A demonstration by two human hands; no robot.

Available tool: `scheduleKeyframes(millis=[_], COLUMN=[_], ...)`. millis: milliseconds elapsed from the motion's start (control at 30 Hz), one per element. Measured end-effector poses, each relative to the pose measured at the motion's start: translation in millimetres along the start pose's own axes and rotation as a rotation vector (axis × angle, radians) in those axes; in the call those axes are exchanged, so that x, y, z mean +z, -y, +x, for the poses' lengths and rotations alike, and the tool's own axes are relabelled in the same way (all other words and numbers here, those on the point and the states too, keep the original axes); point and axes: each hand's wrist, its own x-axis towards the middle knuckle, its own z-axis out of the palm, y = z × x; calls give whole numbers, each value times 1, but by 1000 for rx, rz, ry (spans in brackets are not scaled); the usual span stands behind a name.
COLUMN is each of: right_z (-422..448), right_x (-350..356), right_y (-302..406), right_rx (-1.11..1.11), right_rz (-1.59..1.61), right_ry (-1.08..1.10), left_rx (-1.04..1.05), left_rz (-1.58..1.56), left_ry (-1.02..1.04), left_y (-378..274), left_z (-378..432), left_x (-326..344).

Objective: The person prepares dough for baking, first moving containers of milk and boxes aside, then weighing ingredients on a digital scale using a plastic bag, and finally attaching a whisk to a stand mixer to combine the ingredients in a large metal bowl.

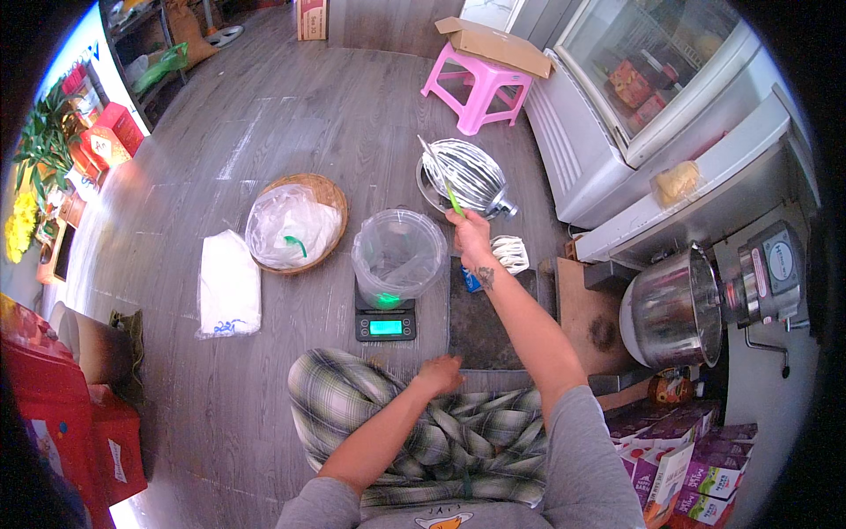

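My right hand (472, 237) grips the green handle of a thin-bladed tool, perhaps a knife or spatula (436, 162), whose blade lies over a large wire whisk attachment (466, 172) coated in white cream. The whisk rests in a metal bowl (431, 192). My left hand (441, 375) rests near my lap, seemingly with nothing in it; its fingers are partly hidden. Before me a clear plastic tub (399, 254) stands on a black digital scale (385, 328) with a lit display. Left of it, a round woven basket (338, 198) holds plastic bags (291, 225).
A white plastic packet (229, 284) lies at left. Right of the tub are a dark mat (489, 330) and an opened carton (512, 254). A stand mixer with a steel bowl (671, 311) stands far right; a pink stool (477, 86) is beyond the whisk.
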Motion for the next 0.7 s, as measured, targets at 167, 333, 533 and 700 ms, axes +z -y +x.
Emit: scheduleKeyframes(millis=[167,333,533,700], right_z=[7,11,19,31], right_x=[3,10,12,19], right_y=[-12,-22,-23,-23], right_rx=[-182,-205,-57,-37], right_rz=[-322,-410,-388,-312], right_ry=[-121,-189,-133,-143], left_rx=[-18,-34,-43,-41], left_rz=[3,14,12,12], left_ry=[32,38,58,67], left_y=[-3,-6,-7,-4], left_z=[-2,-5,-3,0], left_x=[-5,-9,-8,-5])
